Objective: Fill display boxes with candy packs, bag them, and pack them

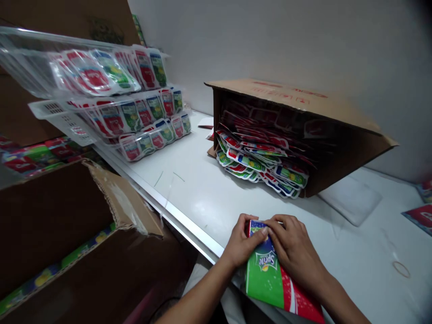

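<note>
A green, blue and red printed carton (265, 279) with a Sprite logo lies at the table's front edge, its near end reaching toward my body. My left hand (245, 243) grips its far left corner, thumb on the top face and fingers round the side. Against the far right part of the same carton is my right hand (292, 238), closed over it with the thumb near the left thumb. The fingers hide the carton's far end. Beyond my hands, a brown cardboard box (324, 101) lies on its side, filled with stacked can-shaped cards (253, 162) in red and green.
Clear plastic trays (151, 96) with rows of similar cards stand at the left. An open cardboard box (114, 198) with printed cartons inside sits below the table edge (182, 225). A rubber band (401, 269) and a clear plastic bag (351, 200) lie at right.
</note>
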The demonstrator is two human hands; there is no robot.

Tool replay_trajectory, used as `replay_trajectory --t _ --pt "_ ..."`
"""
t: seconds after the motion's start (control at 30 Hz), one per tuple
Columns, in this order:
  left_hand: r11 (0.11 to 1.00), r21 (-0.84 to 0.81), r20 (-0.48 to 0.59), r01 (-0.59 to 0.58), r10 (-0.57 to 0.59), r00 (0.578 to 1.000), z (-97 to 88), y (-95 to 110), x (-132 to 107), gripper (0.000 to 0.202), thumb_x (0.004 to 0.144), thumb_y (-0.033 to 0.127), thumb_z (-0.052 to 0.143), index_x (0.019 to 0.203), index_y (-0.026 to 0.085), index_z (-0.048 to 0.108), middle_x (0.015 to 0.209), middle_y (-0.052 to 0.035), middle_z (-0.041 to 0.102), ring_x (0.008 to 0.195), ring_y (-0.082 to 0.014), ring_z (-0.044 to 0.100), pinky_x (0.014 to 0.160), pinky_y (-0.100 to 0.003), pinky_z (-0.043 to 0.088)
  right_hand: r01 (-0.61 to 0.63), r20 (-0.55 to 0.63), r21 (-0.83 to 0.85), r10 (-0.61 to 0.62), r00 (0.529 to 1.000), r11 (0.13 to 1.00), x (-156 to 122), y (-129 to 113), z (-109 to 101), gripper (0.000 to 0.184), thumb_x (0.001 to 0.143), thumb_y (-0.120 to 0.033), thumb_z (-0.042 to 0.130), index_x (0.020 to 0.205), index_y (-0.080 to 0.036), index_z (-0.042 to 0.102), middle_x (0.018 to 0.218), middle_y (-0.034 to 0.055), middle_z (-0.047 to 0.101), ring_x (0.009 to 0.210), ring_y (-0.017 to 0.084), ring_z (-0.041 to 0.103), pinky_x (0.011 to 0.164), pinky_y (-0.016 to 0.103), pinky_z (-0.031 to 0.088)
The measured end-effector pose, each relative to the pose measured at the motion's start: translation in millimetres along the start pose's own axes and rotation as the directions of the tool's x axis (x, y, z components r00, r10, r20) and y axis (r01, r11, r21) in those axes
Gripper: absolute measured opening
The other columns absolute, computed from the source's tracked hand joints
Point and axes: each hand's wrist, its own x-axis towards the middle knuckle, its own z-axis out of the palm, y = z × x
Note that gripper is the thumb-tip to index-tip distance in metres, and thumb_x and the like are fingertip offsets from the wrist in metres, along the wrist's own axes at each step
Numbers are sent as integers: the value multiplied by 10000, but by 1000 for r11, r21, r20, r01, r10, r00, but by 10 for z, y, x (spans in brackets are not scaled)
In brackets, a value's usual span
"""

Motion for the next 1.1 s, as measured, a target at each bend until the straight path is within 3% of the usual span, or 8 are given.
replay_trajectory --t 0.13,0.33,0.6,0.7,0.8,0.9,1.0,1.1 --pt "997 68 35 33 -35 999 29 58 90 412 768 491 704 938 144 562 750 4 587 672 -117 533 651 -241 439 -16 -38 40 17 999 999 -88 85 2 293 973 -273 410 1211 -230 576 1119 90 611 1056 249 550 925 460 418" --pt "995 39 50 94 -96 994 29 29 87 416 771 512 697 949 165 554 747 -2 635 642 -131 580 619 -244 463 -293 -158 166 319 934 941 -390 306 18 295 969 -377 437 1171 -251 611 1204 57 637 1127 248 565 952 457 449" --pt "995 39 53 96 -98 994 13 13 101 401 773 471 714 970 164 547 759 -4 652 641 -126 589 621 -241 469 -202 -244 280 273 931 938 -356 259 -6 221 953 -334 477 1028 -242 664 1044 41 706 1057 236 593 953 443 449" --pt "993 62 56 96 -99 994 -1 9 108 389 776 464 713 964 161 558 753 -10 663 637 -126 593 614 -237 464 -280 -187 365 365 912 888 -351 247 -3 232 944 -374 475 1005 -247 660 1059 48 689 1059 244 595 949 436 457" --pt "991 29 48 131 -133 990 9 46 125 374 751 456 736 900 155 572 717 -11 667 600 -122 588 592 -235 456 -470 -40 525 572 819 709 -330 241 5 276 902 -466 521 1049 -249 607 1090 54 672 954 243 646 786 381 535" --pt "979 -60 20 197 -196 980 52 122 146 372 667 405 805 796 152 565 733 -16 680 595 -126 602 600 -244 466 -586 242 711 648 722 388 -286 242 26 385 836 -556 576 1056 -240 570 940 46 709 718 230 685 586 331 542" --pt "967 -64 -10 249 -250 968 103 185 160 375 639 385 816 823 157 582 698 -12 682 570 -135 606 588 -250 466 -558 377 819 609 698 133 -251 264 74 452 779 -575 641 1070 -236 572 906 39 722 664 225 692 589 335 552" --pt "964 -5 -18 266 -267 964 122 215 160 427 661 429 788 939 153 617 691 -27 689 589 -162 624 606 -272 479 -482 331 873 637 696 72 -266 314 135 547 743 -577 682 1170 -255 568 1123 52 690 788 234 706 688 354 569"
